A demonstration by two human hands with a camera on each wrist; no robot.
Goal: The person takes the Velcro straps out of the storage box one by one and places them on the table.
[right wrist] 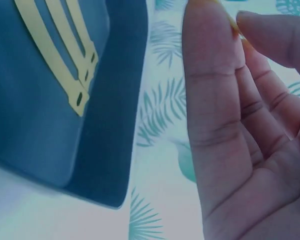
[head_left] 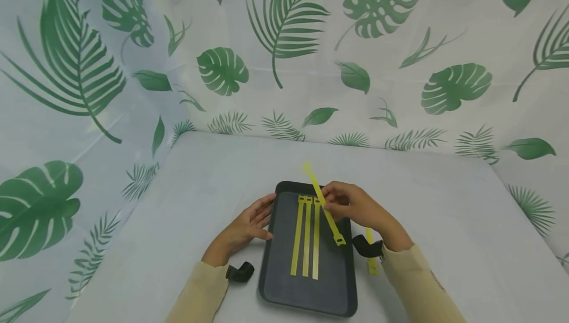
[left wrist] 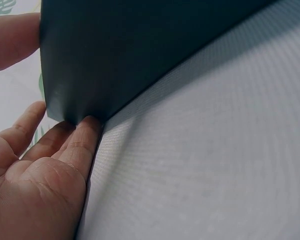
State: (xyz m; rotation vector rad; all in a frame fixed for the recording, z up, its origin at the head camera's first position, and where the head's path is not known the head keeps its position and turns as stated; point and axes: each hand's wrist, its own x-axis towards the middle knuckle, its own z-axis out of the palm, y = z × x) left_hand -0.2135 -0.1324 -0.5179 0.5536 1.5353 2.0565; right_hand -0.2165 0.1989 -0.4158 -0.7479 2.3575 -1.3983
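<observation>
Dark tray [head_left: 342,293] with three yellow straps [head_left: 305,236]

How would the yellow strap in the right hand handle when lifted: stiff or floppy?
The yellow strap, pinched at its middle by the right hand, juts out fairly straight at both ends, so it is probably springy rather than limp. It looks thin and flat, likely very light. The three straps lying flat in the tray suggest no tendency to roll.

Yellow straps [head_left: 306,234] on a dark grey tray [head_left: 284,283], pale grey desk [head_left: 444,224], white backdrop [head_left: 400,91] printed with green leaves.
</observation>
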